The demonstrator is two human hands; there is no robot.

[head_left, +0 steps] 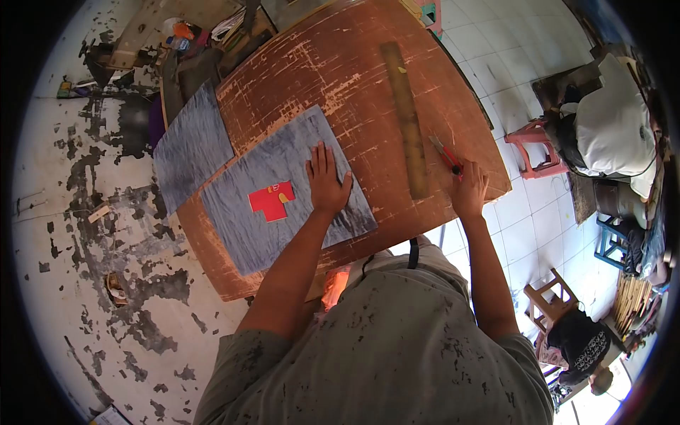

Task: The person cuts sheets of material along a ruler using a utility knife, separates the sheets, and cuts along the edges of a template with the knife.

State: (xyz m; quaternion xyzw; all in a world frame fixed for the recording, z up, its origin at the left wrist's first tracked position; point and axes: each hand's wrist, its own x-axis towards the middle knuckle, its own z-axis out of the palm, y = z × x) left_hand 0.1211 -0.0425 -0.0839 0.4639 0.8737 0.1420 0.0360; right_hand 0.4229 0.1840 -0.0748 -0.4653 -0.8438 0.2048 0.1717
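A grey wood-grain sheet (241, 205) lies on the worn brown table (340, 35). My left hand (329, 178) rests flat on its right part, fingers spread. On the sheet, left of that hand, lies a red cut-out piece (270, 202) with yellow marks. My right hand (470, 188) is at the table's right side, its fingers bent at the red handle end of a slim pointed tool (445, 152). A long, dull yellow-brown strip (405, 120) lies between my two hands.
A second grey sheet (193, 149) lies at the table's left edge. Cluttered items stand beyond the table's far left. On the right are a red stool (536, 150), a blue stool (610, 242), a wooden stool (551, 301) and a person in black (581, 343).
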